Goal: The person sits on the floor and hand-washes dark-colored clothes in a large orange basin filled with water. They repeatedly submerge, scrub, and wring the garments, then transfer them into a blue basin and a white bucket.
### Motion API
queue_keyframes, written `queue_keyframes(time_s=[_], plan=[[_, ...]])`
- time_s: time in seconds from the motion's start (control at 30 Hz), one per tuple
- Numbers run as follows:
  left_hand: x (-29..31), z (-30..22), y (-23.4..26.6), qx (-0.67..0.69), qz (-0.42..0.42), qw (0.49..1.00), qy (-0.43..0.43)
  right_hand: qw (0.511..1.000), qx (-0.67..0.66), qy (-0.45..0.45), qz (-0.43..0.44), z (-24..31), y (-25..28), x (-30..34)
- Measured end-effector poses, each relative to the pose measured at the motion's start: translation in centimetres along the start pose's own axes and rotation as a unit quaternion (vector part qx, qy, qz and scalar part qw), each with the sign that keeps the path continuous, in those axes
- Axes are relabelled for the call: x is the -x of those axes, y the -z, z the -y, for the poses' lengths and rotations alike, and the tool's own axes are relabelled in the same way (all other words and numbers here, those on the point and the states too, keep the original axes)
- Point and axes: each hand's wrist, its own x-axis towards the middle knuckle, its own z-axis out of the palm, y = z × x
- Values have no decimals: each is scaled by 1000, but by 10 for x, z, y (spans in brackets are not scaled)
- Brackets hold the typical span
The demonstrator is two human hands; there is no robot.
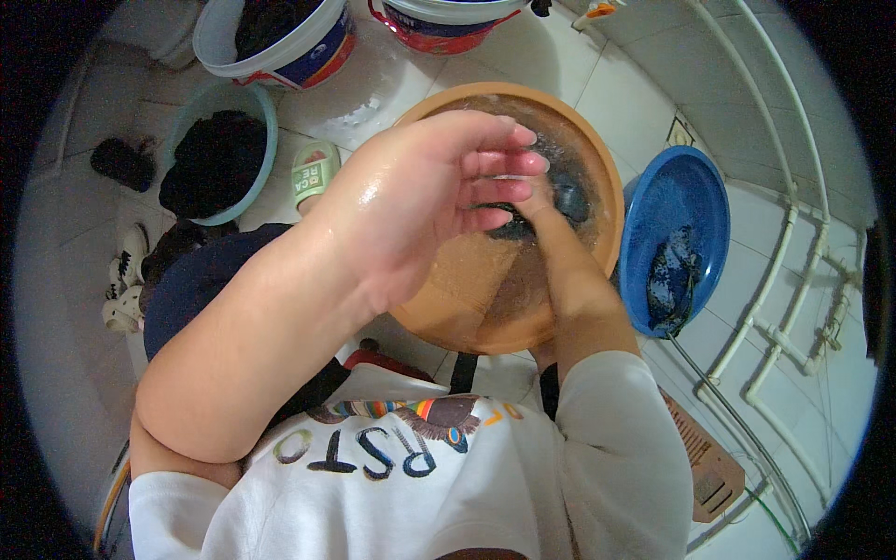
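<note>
My left hand [425,182] is raised close to the camera, wet and shiny. Its fingers are slightly curled with gaps between them, and nothing is in it. Beyond and below it, a round orange basin [613,201] holds water and some dark wet cloth [571,199]. My right hand [536,199] reaches down into this basin and touches the dark cloth. The fingers of my left hand cover much of it, so its grip cannot be made out. Part of the basin is also hidden behind my left hand.
To the right stands a blue basin [639,187] with dark wet cloth; pipes [770,280] run beside it. A brown washboard [705,457] lies lower right. A pale basin [271,154] of dark clothes, a green slipper [317,168] and two buckets [322,56] [448,28] are beyond.
</note>
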Motion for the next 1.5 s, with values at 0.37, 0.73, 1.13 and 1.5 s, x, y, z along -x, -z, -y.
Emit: queue_keyframes(time_s=[0.37,0.73,1.13,1.5], plan=[[-3,7,-1,-1,9,1000,9,892,-65,-375,-245,-12,9,28],[20,11,-8,-14,38,999,1,956,-162,-196,-150,-87,-20,115],[28,0,-4,-8,76,995,-61,814,-534,61,-218,175,280,227],[15,6,-6,-35,58,997,-45,878,-279,150,-358,263,329,239]])
